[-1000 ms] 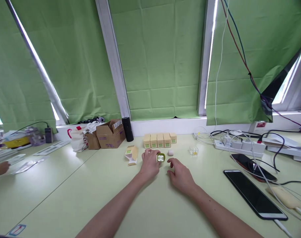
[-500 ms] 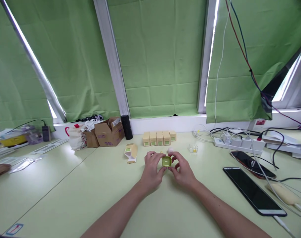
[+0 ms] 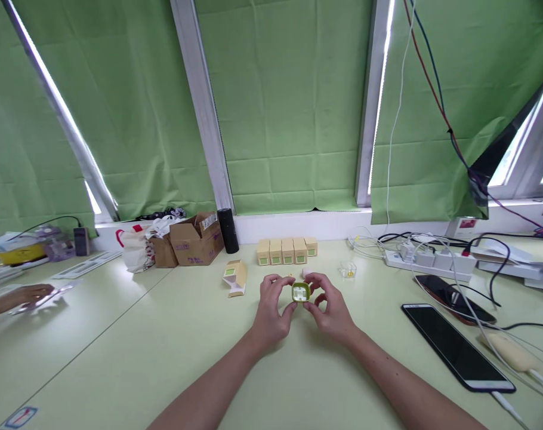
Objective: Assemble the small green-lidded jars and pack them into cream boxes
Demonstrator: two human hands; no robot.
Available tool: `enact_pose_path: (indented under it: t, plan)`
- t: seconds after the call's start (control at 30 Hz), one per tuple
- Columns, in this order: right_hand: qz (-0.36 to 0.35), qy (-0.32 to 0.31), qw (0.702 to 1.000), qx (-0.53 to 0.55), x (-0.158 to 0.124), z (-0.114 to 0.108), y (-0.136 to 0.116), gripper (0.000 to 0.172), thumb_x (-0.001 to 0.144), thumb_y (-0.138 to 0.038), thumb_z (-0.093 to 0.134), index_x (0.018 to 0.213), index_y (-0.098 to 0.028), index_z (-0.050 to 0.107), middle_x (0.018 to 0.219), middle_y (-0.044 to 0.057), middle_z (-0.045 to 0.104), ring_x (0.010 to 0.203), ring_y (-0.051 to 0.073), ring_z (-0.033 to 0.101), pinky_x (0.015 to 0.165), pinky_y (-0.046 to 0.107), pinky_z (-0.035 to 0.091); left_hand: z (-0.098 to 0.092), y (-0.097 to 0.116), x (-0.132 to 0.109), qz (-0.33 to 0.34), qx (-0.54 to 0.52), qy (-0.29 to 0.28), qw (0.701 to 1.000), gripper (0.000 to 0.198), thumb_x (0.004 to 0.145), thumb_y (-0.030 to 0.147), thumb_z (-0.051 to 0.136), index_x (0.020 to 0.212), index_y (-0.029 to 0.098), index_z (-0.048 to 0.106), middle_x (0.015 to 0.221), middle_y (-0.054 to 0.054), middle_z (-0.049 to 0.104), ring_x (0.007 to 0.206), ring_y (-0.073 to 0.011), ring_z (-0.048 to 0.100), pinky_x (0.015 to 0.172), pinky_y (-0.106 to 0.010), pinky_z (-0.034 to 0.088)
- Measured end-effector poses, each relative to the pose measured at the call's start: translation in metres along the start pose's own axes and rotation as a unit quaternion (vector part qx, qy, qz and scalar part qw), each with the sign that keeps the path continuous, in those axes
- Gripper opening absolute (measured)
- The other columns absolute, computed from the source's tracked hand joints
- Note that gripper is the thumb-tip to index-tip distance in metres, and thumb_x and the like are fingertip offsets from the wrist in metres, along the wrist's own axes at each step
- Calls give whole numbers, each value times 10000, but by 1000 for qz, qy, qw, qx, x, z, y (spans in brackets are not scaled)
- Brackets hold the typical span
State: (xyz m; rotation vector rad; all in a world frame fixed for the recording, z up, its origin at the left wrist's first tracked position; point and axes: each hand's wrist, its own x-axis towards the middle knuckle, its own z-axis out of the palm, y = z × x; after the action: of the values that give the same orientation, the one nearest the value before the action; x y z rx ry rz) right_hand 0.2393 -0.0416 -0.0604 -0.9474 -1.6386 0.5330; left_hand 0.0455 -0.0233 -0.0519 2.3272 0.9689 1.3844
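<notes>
Between my two hands is a small square green case (image 3: pixel 301 292) with rounded corners, its inside turned to me and showing whitish patches. My left hand (image 3: pixel 274 304) pinches its left side between thumb and fingers. The right side is gripped the same way by my right hand (image 3: pixel 329 306). Just behind lies a small pale piece (image 3: pixel 305 272), partly hidden by my fingers. An opened little carton (image 3: pixel 235 278) lies to the left, its flap spread. Farther back stands a row of several small cardboard boxes (image 3: pixel 288 251) with green labels.
A clear plastic box (image 3: pixel 347 270) with something yellow inside sits to the right. Phones (image 3: pixel 457 346), cables and a power strip (image 3: pixel 428 263) fill the right side. At back left are a brown carton (image 3: pixel 197 242) and black cylinder (image 3: pixel 228 231). Another person's hand (image 3: pixel 34 292) holds clear plastic.
The inside of the green case, plain green before, now shows whitish patches. My hands have barely moved. At far left, the other person's hand has reached in and lifted the clear plastic.
</notes>
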Motion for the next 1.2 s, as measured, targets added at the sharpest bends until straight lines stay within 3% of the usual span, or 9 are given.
enact_pose_path:
  t: [0.53,0.77,1.2]
  plan:
    - [-5,4,1000,0,-1,1,2,423,939,-307,587,1336,-285,443,1250,104,649,962,216,666,708,326,590,-1,-1,4,3,-1,23,1000,348,912,171,600,1250,251,629,1166,-115,656,1206,-310,519,1030,-520,484]
    - [0,-10,1000,-6,1,3,2,344,1029,-358,459,1367,-294,459,1383,110,614,995,206,669,716,320,582,0,-2,6,-20,-12,41,999,256,944,209,602,1190,245,661,1091,-104,670,1139,-285,572,1002,-488,510]
    - [-5,-17,1000,-20,0,4,1,391,982,-348,546,1366,-305,488,1243,83,646,893,189,674,617,284,568,4,-6,8,-67,-49,60,995,161,969,299,605,1077,221,696,1050,-89,606,1036,-240,637,958,-407,540]
